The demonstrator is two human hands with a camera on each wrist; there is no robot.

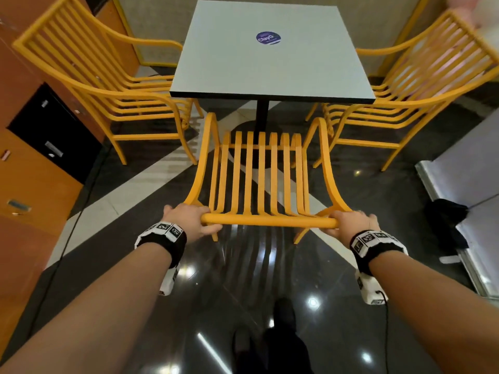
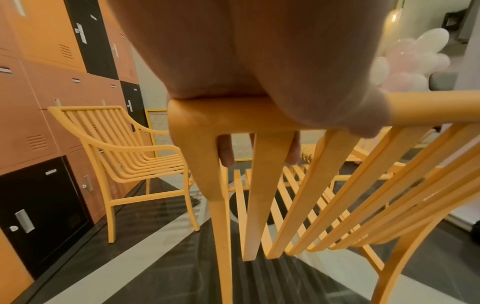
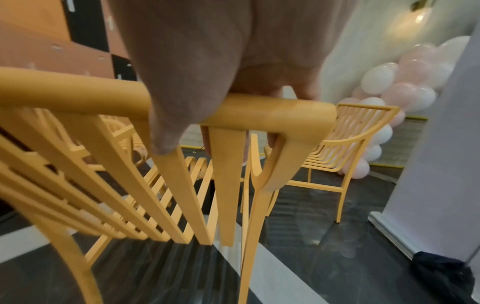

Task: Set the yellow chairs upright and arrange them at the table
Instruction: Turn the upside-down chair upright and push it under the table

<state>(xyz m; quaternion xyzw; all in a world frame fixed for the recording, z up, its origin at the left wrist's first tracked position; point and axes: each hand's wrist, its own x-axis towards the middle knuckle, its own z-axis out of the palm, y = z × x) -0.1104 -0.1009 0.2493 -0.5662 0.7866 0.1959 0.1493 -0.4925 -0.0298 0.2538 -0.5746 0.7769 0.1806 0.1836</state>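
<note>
Head view, lower centre: both hands (image 1: 270,225) wrap the near chair's top rail (image 1: 270,221); pushing unevenly could knock its arms against the worktop (image 1: 270,49).

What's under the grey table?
Under the grey table: a black pedestal post on a dark round base, flanked by side chairs' front edges. The held chair covers most of the base; the tabletop hides the post's upper end.

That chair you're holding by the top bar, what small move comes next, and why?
Probably push the chair straight ahead a little. Both the left hand and right hand grip its top bar, it stands upright facing the table, and its seat front appears short of the table edge.
</note>
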